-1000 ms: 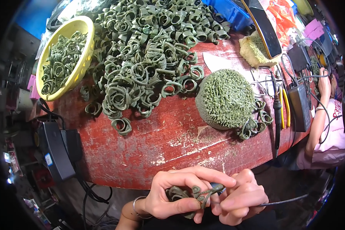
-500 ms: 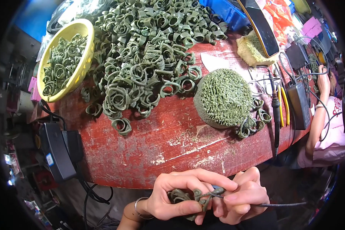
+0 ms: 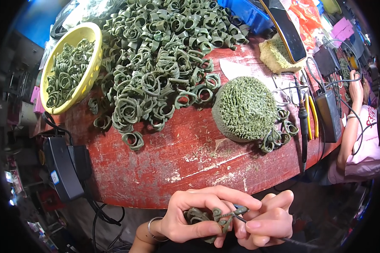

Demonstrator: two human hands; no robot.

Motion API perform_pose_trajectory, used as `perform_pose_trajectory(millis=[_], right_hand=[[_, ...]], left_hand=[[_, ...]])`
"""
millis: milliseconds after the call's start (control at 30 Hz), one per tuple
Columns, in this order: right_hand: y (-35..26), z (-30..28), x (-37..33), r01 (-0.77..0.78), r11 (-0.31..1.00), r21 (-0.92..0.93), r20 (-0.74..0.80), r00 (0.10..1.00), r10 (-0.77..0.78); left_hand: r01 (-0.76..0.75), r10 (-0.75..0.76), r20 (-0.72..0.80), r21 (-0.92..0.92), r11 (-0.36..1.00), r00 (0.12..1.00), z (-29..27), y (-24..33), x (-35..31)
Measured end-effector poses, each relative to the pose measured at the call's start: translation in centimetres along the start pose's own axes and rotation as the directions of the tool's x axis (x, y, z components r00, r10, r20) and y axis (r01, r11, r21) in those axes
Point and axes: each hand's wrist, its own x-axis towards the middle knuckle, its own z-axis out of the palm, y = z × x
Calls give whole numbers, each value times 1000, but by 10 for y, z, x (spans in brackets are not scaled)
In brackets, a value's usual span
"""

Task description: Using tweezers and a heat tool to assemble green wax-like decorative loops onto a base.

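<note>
At the table's near edge my left hand [image 3: 190, 215] is closed around a few dark green rings, apparently wax. One green ring [image 3: 223, 217] with curled ends sticks out between its thumb and fingers. My right hand [image 3: 268, 221] pinches a slim dark pointed tool [image 3: 240, 218], with its tip at that ring. The tool's rear end trails out past the hand, blurred. The fingertips of both hands are close together, and the rings deeper in the left palm are partly hidden.
A large heap of green rings [image 3: 152, 80] covers the back of the red table [image 3: 156, 168]. Around it are a yellow basket [image 3: 98, 59] of rings, a round green-topped block [image 3: 245, 109], a phone [image 3: 289, 36], yellow-handled pliers [image 3: 312, 116] and a black adapter [image 3: 63, 168]. A co-worker's arm [image 3: 352, 114] shows at right.
My right hand has turned slightly, and the tool's rear end has swung downward. The left hand and the rings in it stay almost in place.
</note>
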Motion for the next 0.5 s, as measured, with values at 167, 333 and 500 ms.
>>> perform_pose_trajectory(millis=[167,333,500], right_hand=[[19,22,-16,70,977,-202,-470,868,-160],[20,-6,-2,166,962,217,-132,981,-140],[26,-12,10,77,864,498,131,978,-163]], left_hand=[[-10,10,5,8,1000,1000,-3,0,2],[-44,42,15,141,989,999,-1,2,5],[-94,137,-251,178,980,958,6,-5,5]])
